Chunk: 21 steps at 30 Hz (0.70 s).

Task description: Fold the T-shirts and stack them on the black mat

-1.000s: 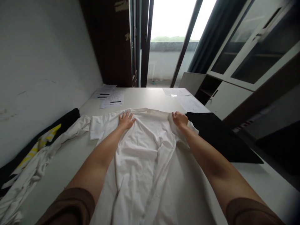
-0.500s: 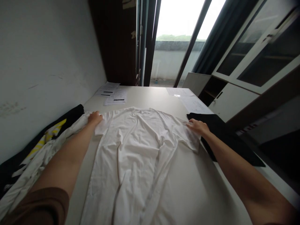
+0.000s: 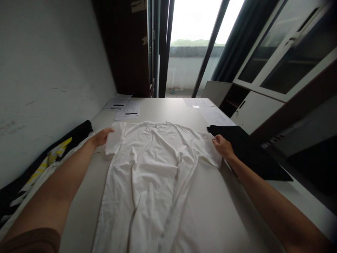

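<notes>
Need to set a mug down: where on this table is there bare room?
Free: the far middle of the white table, between the left papers and right papers; also a strip between left forearm and white shirt. Crowded: left edge, by bundled clothes; right, by black cloth.

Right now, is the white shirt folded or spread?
Mostly spread: the white shirt is creased, sleeves extending to left hand and right hand.

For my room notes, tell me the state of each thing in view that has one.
White T-shirt: spread out, creased
Left hand: at one sleeve, grip unclear
Right hand: pinching the other sleeve
Black cloth: lying flat
Black, yellow and white clothes: bunched
Papers: lying flat
Lower cabinet: one door open, one shut
Glass cabinet doors: shut
Curtain: drawn aside
</notes>
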Available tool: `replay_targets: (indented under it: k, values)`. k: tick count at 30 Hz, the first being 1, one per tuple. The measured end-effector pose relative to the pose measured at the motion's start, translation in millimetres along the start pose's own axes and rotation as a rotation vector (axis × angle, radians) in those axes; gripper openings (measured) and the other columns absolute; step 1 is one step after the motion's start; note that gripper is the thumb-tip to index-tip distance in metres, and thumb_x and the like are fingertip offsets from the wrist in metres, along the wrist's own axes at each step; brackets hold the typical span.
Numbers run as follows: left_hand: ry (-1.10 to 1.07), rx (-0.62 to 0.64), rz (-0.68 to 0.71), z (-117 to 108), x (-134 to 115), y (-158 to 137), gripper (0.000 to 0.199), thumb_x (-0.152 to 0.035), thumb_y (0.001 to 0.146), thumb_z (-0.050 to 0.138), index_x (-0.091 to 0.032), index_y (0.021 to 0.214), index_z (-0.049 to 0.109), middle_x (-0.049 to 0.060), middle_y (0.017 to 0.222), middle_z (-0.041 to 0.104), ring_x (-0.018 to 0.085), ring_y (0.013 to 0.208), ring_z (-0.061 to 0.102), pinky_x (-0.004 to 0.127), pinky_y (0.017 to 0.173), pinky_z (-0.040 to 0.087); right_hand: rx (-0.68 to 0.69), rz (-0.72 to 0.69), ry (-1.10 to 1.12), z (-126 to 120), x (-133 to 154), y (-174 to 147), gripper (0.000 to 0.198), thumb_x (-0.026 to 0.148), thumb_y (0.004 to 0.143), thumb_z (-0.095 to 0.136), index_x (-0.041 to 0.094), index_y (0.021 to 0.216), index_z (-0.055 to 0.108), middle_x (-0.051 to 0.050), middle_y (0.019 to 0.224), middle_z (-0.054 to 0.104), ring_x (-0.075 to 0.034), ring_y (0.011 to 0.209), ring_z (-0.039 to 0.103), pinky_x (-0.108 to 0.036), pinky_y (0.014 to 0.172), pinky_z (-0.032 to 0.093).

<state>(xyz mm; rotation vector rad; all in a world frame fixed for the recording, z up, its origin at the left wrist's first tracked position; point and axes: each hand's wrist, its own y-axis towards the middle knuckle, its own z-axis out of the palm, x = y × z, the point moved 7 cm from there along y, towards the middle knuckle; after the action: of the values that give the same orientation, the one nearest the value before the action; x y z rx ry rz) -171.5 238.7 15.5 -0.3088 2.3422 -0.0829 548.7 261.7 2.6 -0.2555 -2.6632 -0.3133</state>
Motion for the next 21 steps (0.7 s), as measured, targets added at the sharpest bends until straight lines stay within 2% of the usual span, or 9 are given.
replay_targets:
  k: [2,4,6,9,11,14,17,19,21]
  values:
    - [-0.197,0.126,0.025,11,-2,-4,0.048,-0.050,0.090,0.051,-0.017,0.120,0.068,0.009,0.095,0.074,0.023,0.085,0.071,0.036,0.081,0.060,-0.129,0.096,0.198,-8,-1,-1,0.029,0.040,0.095,0.047,0.021,0.112,0.061,-0.010,0.104,0.071,-0.024,0.090,0.066,-0.029,0.073,0.046]
    - [-0.401,0.265,0.032,18,-3,-11,0.050,-0.049,0.085,0.060,-0.021,0.127,0.064,0.008,0.102,0.074,0.022,0.091,0.071,0.035,0.084,0.060,-0.202,0.182,0.393,-10,-4,-3,0.031,0.045,0.096,0.046,0.021,0.112,0.058,-0.009,0.102,0.069,-0.022,0.086,0.065,-0.028,0.069,0.048]
    - [-0.460,0.377,0.008,22,0,-18,0.054,-0.048,0.079,0.070,-0.024,0.128,0.064,0.007,0.106,0.074,0.021,0.092,0.070,0.033,0.083,0.059,-0.132,0.255,0.574,-1,-7,-7,0.032,0.049,0.093,0.050,0.022,0.109,0.057,-0.007,0.095,0.068,-0.021,0.079,0.064,-0.027,0.063,0.049]
    - [-0.286,0.499,-0.045,31,2,-27,0.054,-0.048,0.071,0.079,-0.023,0.118,0.070,0.007,0.107,0.074,0.022,0.089,0.070,0.029,0.070,0.056,0.107,0.326,0.684,19,-7,-18,0.035,0.049,0.086,0.062,0.020,0.106,0.060,-0.004,0.081,0.066,-0.020,0.064,0.062,-0.028,0.055,0.049]
    - [-0.111,0.506,-0.009,39,-3,-29,0.050,-0.048,0.068,0.079,-0.021,0.109,0.073,0.007,0.105,0.074,0.025,0.091,0.069,0.029,0.070,0.055,0.184,0.318,0.587,23,-7,-26,0.039,0.048,0.084,0.066,0.018,0.109,0.063,-0.005,0.076,0.066,-0.019,0.056,0.059,-0.028,0.050,0.046]
    - [0.160,0.364,0.192,49,-24,-26,0.040,-0.050,0.067,0.073,-0.020,0.094,0.074,0.006,0.106,0.073,0.031,0.105,0.066,0.032,0.086,0.053,0.150,0.196,0.321,18,3,-31,0.056,0.049,0.084,0.068,0.016,0.128,0.062,-0.009,0.085,0.070,-0.021,0.061,0.063,-0.029,0.056,0.048]
    - [0.363,0.266,0.381,59,-39,-28,0.034,-0.053,0.068,0.070,-0.021,0.082,0.072,0.007,0.113,0.069,0.030,0.114,0.062,0.032,0.098,0.048,0.101,0.034,0.038,16,24,-38,0.077,0.047,0.086,0.067,0.020,0.154,0.041,-0.011,0.100,0.072,-0.028,0.082,0.069,-0.033,0.072,0.051]
    - [0.432,0.263,0.376,60,-38,-29,0.040,-0.056,0.067,0.071,-0.022,0.088,0.072,0.009,0.113,0.068,0.028,0.109,0.063,0.031,0.096,0.048,0.079,-0.062,-0.110,17,39,-45,0.079,0.042,0.092,0.061,0.024,0.161,0.030,-0.012,0.108,0.072,-0.030,0.091,0.069,-0.035,0.080,0.050]
    - [0.435,0.281,0.283,56,-31,-29,0.059,-0.060,0.064,0.073,-0.022,0.110,0.071,0.008,0.107,0.070,0.027,0.099,0.066,0.031,0.088,0.050,0.065,-0.176,-0.206,20,55,-56,0.072,0.036,0.095,0.054,0.026,0.162,0.028,-0.013,0.117,0.069,-0.030,0.101,0.066,-0.035,0.085,0.048]
